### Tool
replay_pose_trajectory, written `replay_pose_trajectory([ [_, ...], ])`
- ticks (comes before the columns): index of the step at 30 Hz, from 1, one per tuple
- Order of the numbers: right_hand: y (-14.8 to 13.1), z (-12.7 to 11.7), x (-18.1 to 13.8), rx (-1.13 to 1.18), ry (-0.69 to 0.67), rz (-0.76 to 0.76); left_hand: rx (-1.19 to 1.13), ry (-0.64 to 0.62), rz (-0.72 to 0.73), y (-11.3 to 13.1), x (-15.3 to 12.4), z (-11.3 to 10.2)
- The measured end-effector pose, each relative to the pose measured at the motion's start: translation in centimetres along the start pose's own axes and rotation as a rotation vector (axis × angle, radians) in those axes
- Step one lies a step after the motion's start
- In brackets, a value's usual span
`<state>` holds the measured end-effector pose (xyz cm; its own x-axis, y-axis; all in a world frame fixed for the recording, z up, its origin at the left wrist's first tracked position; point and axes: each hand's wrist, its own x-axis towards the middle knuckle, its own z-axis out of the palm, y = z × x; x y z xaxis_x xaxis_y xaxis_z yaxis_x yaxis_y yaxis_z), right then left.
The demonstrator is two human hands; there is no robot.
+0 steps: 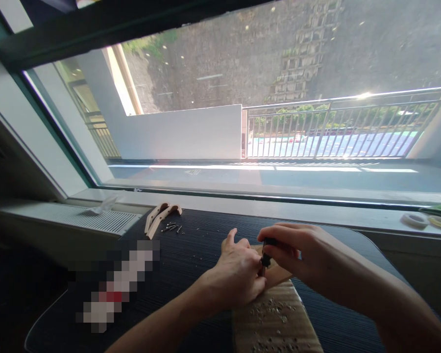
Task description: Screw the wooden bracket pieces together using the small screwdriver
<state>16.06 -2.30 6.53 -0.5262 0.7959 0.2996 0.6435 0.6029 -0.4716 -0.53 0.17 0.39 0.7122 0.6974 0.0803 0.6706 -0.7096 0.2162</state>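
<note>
My right hand (294, 247) is closed round the black handle of a screwdriver (266, 252), held upright with its shaft pointing down. Its tip is hidden by my left hand. My left hand (238, 269) is bent over a pale wooden piece (279, 275), thumb and fingers close round the shaft, one finger raised. Under the wooden piece lies a wooden board (272, 323) strewn with many small dark and shiny bits, too small to name.
On the dark table (191, 274), two curved wooden pieces with holes (161, 218) lie at the far left, beside several small screws (171, 227). A blurred-out object (117, 289) is at left. Tape rolls (415, 220) sit on the right sill, before a large window.
</note>
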Motion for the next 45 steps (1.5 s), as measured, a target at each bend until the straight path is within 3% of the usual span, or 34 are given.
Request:
replay_pose_trajectory([
  [45,0.51,0.0,0.02,-0.052,0.011,-0.009,-0.049,0.034,-0.009,0.18,-0.03,0.08],
])
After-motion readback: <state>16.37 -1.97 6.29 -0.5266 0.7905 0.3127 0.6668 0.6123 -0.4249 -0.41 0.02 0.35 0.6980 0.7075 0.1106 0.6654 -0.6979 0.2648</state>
